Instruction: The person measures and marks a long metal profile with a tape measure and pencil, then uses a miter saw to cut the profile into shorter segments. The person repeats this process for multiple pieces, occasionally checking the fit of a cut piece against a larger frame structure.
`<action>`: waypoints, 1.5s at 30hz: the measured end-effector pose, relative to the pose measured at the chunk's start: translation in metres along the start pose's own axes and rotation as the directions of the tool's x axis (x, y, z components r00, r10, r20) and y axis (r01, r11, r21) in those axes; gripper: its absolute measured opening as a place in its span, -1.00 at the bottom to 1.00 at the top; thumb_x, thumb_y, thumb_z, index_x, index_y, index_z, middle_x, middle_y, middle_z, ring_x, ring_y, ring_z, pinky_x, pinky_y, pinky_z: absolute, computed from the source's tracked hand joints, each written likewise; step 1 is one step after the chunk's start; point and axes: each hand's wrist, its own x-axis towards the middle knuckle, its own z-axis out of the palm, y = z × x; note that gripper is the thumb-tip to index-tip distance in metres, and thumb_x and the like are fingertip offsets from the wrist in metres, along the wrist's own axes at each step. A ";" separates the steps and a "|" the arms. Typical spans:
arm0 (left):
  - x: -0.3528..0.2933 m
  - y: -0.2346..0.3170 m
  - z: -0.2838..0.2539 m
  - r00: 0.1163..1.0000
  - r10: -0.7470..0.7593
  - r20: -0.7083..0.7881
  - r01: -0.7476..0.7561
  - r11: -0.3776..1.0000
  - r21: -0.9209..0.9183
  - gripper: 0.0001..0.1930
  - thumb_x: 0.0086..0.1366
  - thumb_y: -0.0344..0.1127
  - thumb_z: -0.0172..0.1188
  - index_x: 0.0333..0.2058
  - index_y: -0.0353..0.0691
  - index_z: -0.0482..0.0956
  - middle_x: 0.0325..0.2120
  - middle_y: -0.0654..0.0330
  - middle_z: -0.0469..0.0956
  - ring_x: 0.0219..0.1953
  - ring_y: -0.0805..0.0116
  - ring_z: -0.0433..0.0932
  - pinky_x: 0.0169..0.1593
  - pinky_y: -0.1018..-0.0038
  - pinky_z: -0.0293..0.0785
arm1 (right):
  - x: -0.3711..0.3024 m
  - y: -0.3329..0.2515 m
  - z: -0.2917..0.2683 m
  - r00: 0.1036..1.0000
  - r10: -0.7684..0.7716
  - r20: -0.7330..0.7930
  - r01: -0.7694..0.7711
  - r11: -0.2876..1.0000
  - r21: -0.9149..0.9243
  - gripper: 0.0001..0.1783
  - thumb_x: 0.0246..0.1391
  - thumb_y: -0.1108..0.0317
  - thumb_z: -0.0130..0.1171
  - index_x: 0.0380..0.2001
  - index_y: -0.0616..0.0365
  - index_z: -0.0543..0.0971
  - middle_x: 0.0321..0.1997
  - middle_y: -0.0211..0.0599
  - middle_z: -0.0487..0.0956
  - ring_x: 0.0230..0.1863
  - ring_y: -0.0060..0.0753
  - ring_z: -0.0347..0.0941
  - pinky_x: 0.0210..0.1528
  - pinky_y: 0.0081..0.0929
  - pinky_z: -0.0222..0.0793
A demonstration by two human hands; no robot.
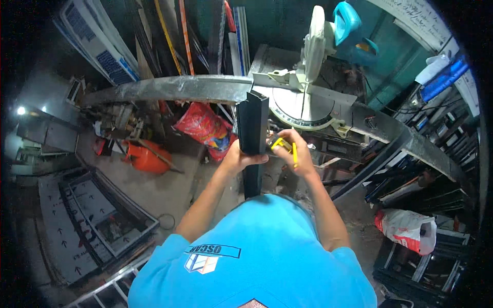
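Note:
A long black profile bar (252, 123) stands in front of my body, its cut far end near the saw bench. My left hand (239, 161) is wrapped round the bar at about its middle. Beside it, my right hand (299, 154) is closed on a yellow-and-black tape measure (278, 142), close to the bar's right side. A slim yellow stick (295, 155), perhaps a pencil, also shows among the right fingers. Whether the tape blade is drawn out cannot be made out.
A mitre saw (314, 56) with a round base stands ahead, beside a long metal rail (169, 88). Left on the floor are an orange container (146, 156), a red bag (205, 128) and framed panels (97, 215). A white-and-red bag (408, 230) lies at right.

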 end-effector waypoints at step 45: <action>-0.014 0.000 -0.071 0.692 0.098 -0.715 -0.341 0.917 -0.205 -0.36 0.27 0.15 0.43 0.06 -0.28 0.58 -0.04 0.24 0.62 -0.04 0.45 0.55 0.04 0.41 0.50 | 0.052 -0.057 0.079 0.938 0.000 0.346 0.007 1.000 -0.021 -0.37 -0.03 0.13 0.51 0.04 0.29 0.63 -0.10 -0.25 0.66 -0.06 -0.44 0.56 0.05 -0.45 0.45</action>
